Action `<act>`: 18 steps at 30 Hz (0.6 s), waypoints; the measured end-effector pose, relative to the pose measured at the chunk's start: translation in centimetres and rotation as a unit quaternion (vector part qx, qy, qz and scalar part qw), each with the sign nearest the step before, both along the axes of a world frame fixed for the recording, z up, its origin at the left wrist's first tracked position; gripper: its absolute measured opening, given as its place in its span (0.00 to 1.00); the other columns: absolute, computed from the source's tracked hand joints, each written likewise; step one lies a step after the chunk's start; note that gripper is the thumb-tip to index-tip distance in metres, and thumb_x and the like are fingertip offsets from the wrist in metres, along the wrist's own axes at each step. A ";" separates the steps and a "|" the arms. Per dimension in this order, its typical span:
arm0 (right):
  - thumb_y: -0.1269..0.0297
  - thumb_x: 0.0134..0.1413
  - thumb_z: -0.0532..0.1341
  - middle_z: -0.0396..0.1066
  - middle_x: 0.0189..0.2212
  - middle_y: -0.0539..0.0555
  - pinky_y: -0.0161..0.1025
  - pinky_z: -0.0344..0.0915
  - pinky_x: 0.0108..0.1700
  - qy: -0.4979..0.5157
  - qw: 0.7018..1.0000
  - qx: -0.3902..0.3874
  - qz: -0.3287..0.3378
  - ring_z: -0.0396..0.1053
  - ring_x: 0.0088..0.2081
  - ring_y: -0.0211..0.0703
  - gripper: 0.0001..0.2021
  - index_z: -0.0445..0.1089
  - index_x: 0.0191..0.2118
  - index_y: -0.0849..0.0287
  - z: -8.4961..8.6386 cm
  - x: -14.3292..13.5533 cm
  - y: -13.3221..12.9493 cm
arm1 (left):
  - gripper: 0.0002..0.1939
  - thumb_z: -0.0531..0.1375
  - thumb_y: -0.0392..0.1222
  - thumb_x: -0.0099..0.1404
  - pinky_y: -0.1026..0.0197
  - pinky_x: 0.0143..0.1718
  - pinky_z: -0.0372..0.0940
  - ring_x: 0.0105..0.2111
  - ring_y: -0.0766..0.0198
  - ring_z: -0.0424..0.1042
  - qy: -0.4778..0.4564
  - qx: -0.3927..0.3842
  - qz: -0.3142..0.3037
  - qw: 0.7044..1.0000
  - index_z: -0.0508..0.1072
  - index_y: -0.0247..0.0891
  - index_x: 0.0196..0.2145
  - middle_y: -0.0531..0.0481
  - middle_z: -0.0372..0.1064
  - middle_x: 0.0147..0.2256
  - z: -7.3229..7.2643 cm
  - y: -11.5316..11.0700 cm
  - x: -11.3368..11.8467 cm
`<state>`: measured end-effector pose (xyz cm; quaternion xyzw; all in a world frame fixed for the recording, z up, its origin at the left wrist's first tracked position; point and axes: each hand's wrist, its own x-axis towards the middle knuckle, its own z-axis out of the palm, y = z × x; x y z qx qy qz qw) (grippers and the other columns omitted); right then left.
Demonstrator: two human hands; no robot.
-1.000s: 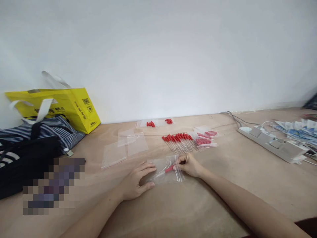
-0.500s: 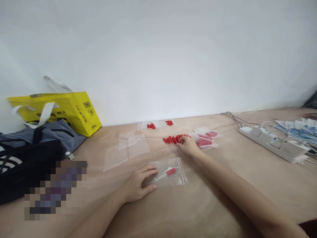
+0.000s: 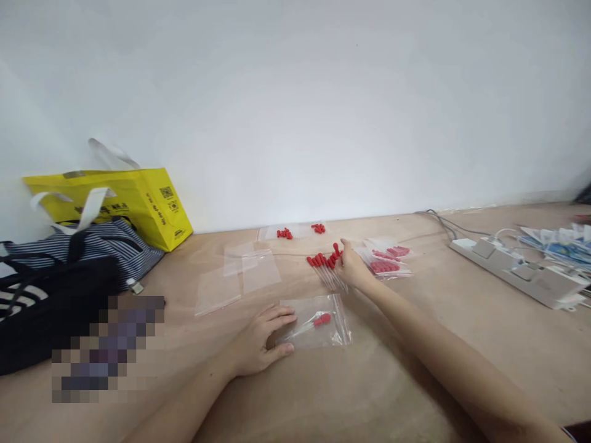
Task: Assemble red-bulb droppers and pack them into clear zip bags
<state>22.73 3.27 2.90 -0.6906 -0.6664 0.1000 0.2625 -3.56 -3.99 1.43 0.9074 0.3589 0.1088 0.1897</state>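
Observation:
My left hand (image 3: 258, 344) lies with fingers apart at the left edge of a clear zip bag (image 3: 305, 337), touching it. Inside that bag is a red-bulbed dropper (image 3: 322, 319), its thin clear stem toward my fingers. Beyond the bag, my right hand (image 3: 354, 269) is closed on a dropper (image 3: 337, 248) whose red bulb stands above the others; its stem is mostly hidden. Beside the fingers is a row of loose droppers (image 3: 318, 261), bulbs away from me. Flat clear zip bags (image 3: 261, 274) rest to the left of the row.
Filled bags of droppers (image 3: 385, 266) lie right of my right hand. Another bag with red bulbs (image 3: 300, 232) is by the wall. A white power strip (image 3: 517, 271) and packets (image 3: 563, 243) are at right. Yellow (image 3: 161, 209) and striped (image 3: 111, 246) bags stand left.
My right hand has drawn a dropper up, so its red bulb now shows above the row. My left hand remains on the bag. The whole view has shifted slightly.

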 end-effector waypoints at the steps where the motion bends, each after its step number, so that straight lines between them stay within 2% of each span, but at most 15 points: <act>1: 0.74 0.47 0.51 0.68 0.29 0.55 0.36 0.61 0.34 0.040 0.998 0.026 0.032 0.67 0.31 0.43 0.30 0.39 0.57 0.69 0.0 0.7 -0.6 | 0.23 0.53 0.51 0.59 0.47 0.56 0.48 0.56 0.54 0.51 0.000 -0.002 0.000 1.000 0.60 0.43 0.52 0.47 0.55 0.54 0.1 0.0 0.0; 3: 0.70 0.48 0.51 0.64 0.24 0.50 0.36 0.61 0.29 0.142 0.985 0.066 0.076 0.65 0.25 0.40 0.31 0.36 0.58 0.67 -0.5 2.0 -2.0 | 0.23 0.53 0.50 0.59 0.47 0.56 0.48 0.55 0.54 0.52 -0.003 -0.003 -0.002 1.000 0.61 0.43 0.52 0.47 0.56 0.54 0.2 0.0 0.1; 6: 0.63 0.51 0.51 0.59 0.22 0.45 0.34 0.60 0.24 0.291 0.951 0.057 0.088 0.60 0.19 0.35 0.27 0.41 0.56 0.60 -1.9 3.0 -4.2 | 0.22 0.54 0.49 0.59 0.46 0.56 0.48 0.54 0.54 0.54 -0.013 0.003 -0.004 1.000 0.61 0.43 0.51 0.46 0.58 0.53 0.2 0.0 0.2; 10: 0.53 0.48 0.54 0.57 0.19 0.43 0.34 0.60 0.21 0.446 0.893 0.038 0.052 0.60 0.18 0.35 0.28 0.43 0.52 0.58 -3.7 2.2 -6.2 | 0.22 0.53 0.49 0.60 0.45 0.55 0.48 0.54 0.54 0.55 -0.015 0.015 0.003 1.000 0.61 0.43 0.51 0.46 0.58 0.53 0.0 -0.2 0.4; 12: 0.49 0.46 0.55 0.60 0.22 0.44 0.35 0.62 0.22 0.506 0.861 0.025 0.048 0.62 0.19 0.35 0.29 0.44 0.50 0.56 -4.1 1.5 -6.7 | 0.21 0.53 0.49 0.60 0.45 0.55 0.49 0.53 0.54 0.56 -0.016 0.025 0.010 1.000 0.62 0.43 0.51 0.46 0.58 0.53 -0.1 -0.3 0.5; 15: 0.44 0.41 0.57 0.63 0.26 0.47 0.37 0.64 0.26 0.574 0.815 -0.012 0.077 0.65 0.22 0.35 0.29 0.49 0.45 0.55 -4.2 0.9 -7.1 | 0.21 0.53 0.48 0.60 0.46 0.54 0.51 0.53 0.55 0.57 -0.013 0.039 0.019 0.999 0.62 0.42 0.50 0.45 0.58 0.53 -0.1 -0.4 0.7; 17: 0.43 0.40 0.58 0.63 0.26 0.47 0.37 0.65 0.28 0.589 0.802 -0.034 0.094 0.66 0.23 0.35 0.27 0.54 0.41 0.56 -4.1 0.8 -7.4 | 0.21 0.52 0.48 0.60 0.47 0.54 0.51 0.53 0.55 0.57 -0.010 0.044 0.021 0.999 0.63 0.41 0.50 0.45 0.58 0.53 -0.1 -0.5 0.8; 18: 0.44 0.39 0.59 0.63 0.25 0.47 0.36 0.64 0.28 0.583 0.805 -0.043 0.101 0.66 0.23 0.35 0.25 0.56 0.40 0.57 -4.0 0.8 -7.5 | 0.21 0.52 0.48 0.60 0.46 0.54 0.51 0.53 0.55 0.57 -0.008 0.045 0.021 0.999 0.62 0.40 0.50 0.45 0.58 0.53 -0.1 -0.5 0.8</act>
